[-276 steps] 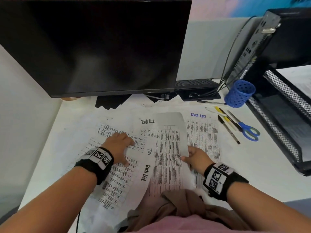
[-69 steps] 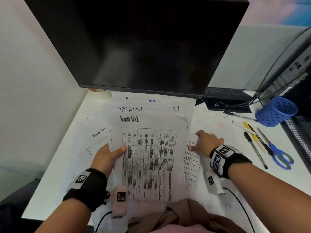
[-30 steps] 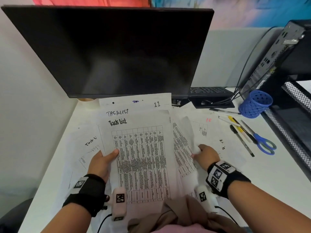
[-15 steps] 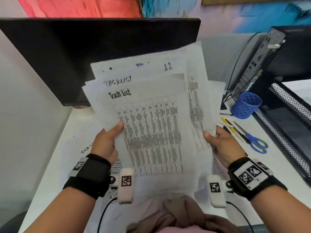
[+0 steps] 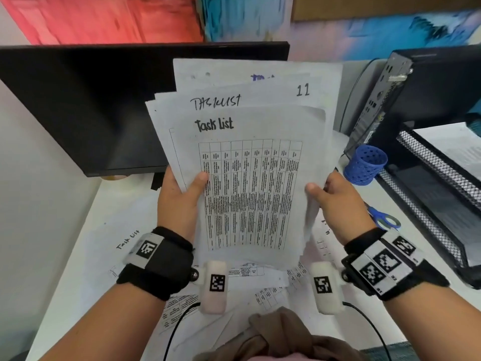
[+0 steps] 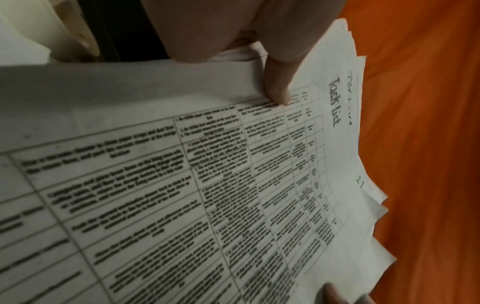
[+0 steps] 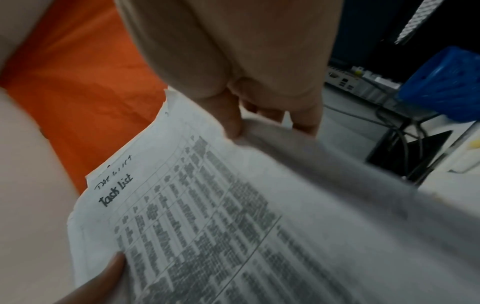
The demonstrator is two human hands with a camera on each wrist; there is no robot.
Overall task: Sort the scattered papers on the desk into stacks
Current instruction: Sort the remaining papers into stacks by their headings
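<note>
The gathered sheaf of papers (image 5: pixel 250 162) is held upright above the counter's (image 5: pixel 78 256) near edge, its top edges uneven. The left hand (image 5: pixel 179 201) and right hand (image 5: pixel 335 201) each clamp a side, thumb in front. This looks like the squaring-up step; next, probably tapping the edges level. Loose sheets (image 5: pixel 125 241) lying on the counter show only from the head view; the left wrist view shows the fanned page edges close up.

Head downward, blurry wrists close, sharing papers (image 5: pixel 250 178)
</note>
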